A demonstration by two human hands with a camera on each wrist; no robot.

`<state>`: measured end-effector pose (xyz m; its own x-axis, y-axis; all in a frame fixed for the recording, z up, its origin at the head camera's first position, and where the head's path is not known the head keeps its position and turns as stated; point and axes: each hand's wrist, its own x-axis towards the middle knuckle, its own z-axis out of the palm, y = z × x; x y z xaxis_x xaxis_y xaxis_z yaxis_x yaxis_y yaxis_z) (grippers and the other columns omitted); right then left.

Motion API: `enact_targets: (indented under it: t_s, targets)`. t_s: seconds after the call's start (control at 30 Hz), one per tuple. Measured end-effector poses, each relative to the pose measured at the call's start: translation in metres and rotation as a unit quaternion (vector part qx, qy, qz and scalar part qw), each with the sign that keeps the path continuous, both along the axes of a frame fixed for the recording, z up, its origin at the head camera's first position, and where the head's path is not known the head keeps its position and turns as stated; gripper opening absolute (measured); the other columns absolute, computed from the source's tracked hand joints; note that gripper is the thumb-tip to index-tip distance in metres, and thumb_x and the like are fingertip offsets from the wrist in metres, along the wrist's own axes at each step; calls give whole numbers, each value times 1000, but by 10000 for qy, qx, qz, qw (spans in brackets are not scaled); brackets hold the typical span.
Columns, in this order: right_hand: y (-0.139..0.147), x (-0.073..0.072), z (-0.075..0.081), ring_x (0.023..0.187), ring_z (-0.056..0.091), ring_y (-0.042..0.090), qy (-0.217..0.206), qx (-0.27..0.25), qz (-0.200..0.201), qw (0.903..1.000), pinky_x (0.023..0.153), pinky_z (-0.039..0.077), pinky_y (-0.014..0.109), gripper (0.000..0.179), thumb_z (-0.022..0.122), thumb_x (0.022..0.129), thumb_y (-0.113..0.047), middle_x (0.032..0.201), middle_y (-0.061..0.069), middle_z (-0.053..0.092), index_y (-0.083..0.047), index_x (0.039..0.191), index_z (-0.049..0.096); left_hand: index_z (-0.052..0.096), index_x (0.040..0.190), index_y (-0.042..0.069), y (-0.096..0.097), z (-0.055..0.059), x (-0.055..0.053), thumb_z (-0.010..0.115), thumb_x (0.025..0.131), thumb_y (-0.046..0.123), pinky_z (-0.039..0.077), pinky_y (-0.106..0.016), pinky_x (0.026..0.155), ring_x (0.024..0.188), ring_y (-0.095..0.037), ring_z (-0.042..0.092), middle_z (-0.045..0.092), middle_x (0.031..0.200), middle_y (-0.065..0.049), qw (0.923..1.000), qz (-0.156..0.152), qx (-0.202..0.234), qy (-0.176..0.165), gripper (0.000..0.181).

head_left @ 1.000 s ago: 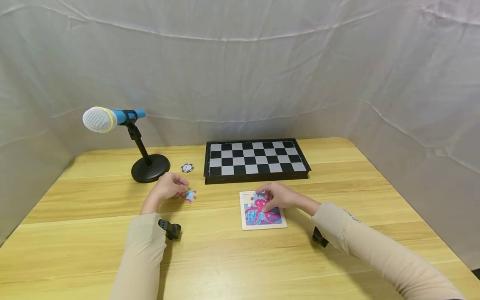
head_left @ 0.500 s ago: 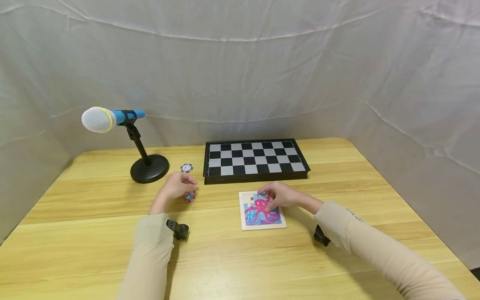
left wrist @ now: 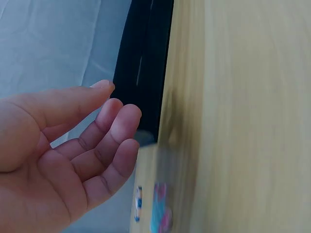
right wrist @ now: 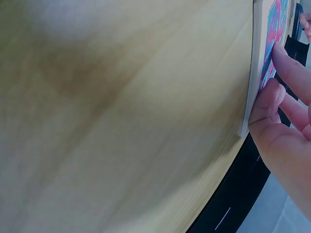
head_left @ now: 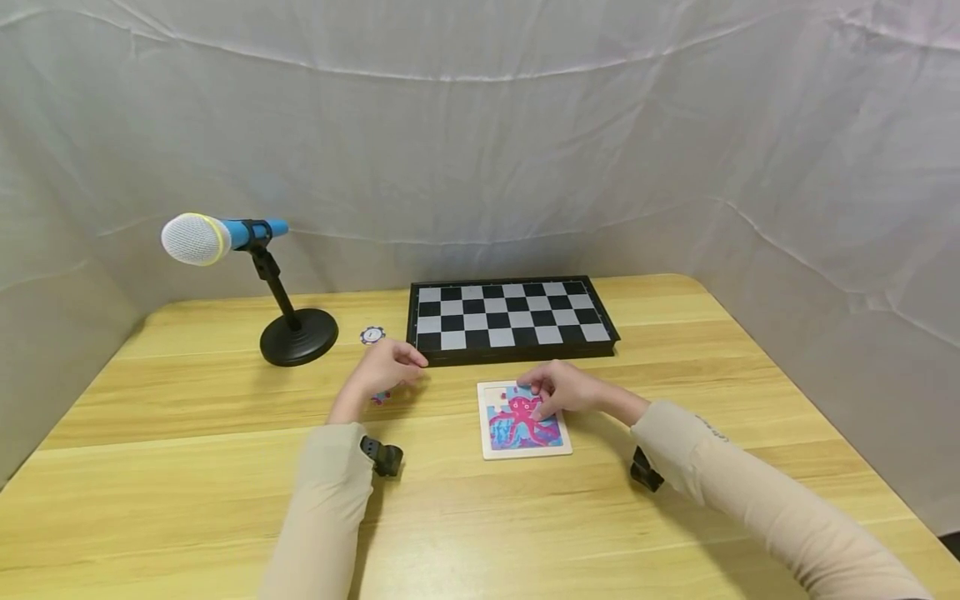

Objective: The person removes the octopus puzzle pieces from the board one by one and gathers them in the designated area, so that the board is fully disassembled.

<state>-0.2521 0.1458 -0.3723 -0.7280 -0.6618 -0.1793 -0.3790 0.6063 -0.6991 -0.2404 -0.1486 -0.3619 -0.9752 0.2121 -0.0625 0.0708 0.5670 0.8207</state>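
Note:
My left hand (head_left: 386,367) hovers over the table near the chessboard's front left corner, fingers loosely bent. In the left wrist view nothing shows between its fingers and thumb. A blue and pink jigsaw piece (head_left: 380,397) lies on the table just below that hand, partly hidden by it. My right hand (head_left: 568,389) holds the jigsaw puzzle (head_left: 517,429), with thumb and bent fingertips on its upper right part. The puzzle shows a pink octopus in a pale square frame (head_left: 483,433). Bare backing (head_left: 495,395) shows at its upper left; the hand covers its upper right.
A black and white chessboard (head_left: 502,325) lies behind the puzzle. Back left stands a blue microphone (head_left: 247,232) on a black stand (head_left: 298,337). A poker chip (head_left: 372,334) lies between stand and board. White cloth (head_left: 480,150) hangs behind the wooden table.
My left hand has moved right, from beside the loose jigsaw piece to past it, close to the chessboard corner. The piece stays on the table. My right hand stays on the puzzle.

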Motion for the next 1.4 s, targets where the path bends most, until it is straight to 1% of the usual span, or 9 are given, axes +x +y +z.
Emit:
enact_targets:
  t_s: [0.13, 0.2, 0.33, 0.47, 0.63, 0.83, 1.0, 1.23, 1.4]
  targets:
    - [1, 1, 1, 58, 41, 12, 78, 19, -1, 10000, 53, 33, 20, 51, 74, 71, -5, 77, 5, 50, 8, 116, 54, 64, 90, -7, 14, 3, -1, 61, 80, 0, 45, -29, 59, 70, -28, 60, 64, 79, -14, 9999, -124, 56, -7, 12]
    - [1, 1, 1, 59, 40, 13, 79, 31, -40, 10000, 54, 33, 20, 50, 74, 71, -5, 79, 5, 50, 8, 116, 54, 64, 89, -7, 21, 4, -1, 61, 79, -1, 44, -26, 57, 68, -27, 60, 64, 77, -13, 9998, -212, 53, 2, 12]
    - [2, 1, -2, 62, 41, 14, 71, 54, -122, 9999, 55, 34, 21, 50, 74, 71, -6, 82, 6, 51, 6, 116, 55, 65, 89, -6, 34, 3, -3, 62, 78, -1, 44, -25, 56, 65, -27, 58, 64, 75, -12, 9993, -368, 51, -22, 13]
    - [4, -1, -4, 61, 41, 13, 42, 44, -129, 9999, 54, 35, 21, 51, 74, 71, -7, 83, 5, 50, 5, 117, 55, 66, 89, -4, 45, 2, -5, 63, 78, 0, 44, -24, 56, 66, -27, 59, 64, 77, -11, 9989, -460, -32, -29, 12]
    - [6, -1, -4, 58, 41, 12, -37, -75, -51, 10000, 51, 34, 19, 51, 74, 71, -6, 82, 6, 51, 6, 117, 54, 67, 89, -2, 57, 3, -5, 63, 79, 2, 43, -23, 55, 66, -24, 59, 65, 76, -8, 9979, -615, -183, 69, 11]
    - [7, -2, -3, 57, 41, 12, -215, -182, -24, 9996, 51, 34, 19, 52, 73, 72, -5, 82, 7, 51, 7, 118, 52, 67, 89, -2, 68, 5, -6, 62, 80, 2, 43, -23, 57, 64, -16, 52, 62, 81, -5, 9957, -865, -313, -43, 11]
    - [8, -4, -3, 56, 41, 12, -321, -207, -74, 9992, 51, 33, 18, 52, 73, 72, -4, 81, 6, 50, 7, 118, 51, 68, 88, 0, 75, 4, -7, 64, 79, 1, 43, -24, 60, 68, -16, 49, 62, 84, -5, 9948, -931, -368, -173, 10]
    - [9, -4, -4, 56, 40, 11, -349, -313, -30, 9989, 50, 33, 18, 53, 73, 72, -4, 80, 7, 50, 10, 118, 50, 69, 86, 0, 84, 0, -9, 66, 78, 2, 44, -23, 57, 62, -16, 50, 63, 79, -5, 9927, -1108, -362, -322, 8]
    - [9, -4, -4, 57, 41, 11, -392, -308, -122, 9987, 51, 33, 18, 54, 73, 72, -2, 81, 7, 48, 9, 119, 49, 70, 84, 2, 90, -4, -10, 67, 78, 3, 43, -21, 53, 58, -16, 50, 63, 73, -4, 9909, -1187, -486, -421, 7]
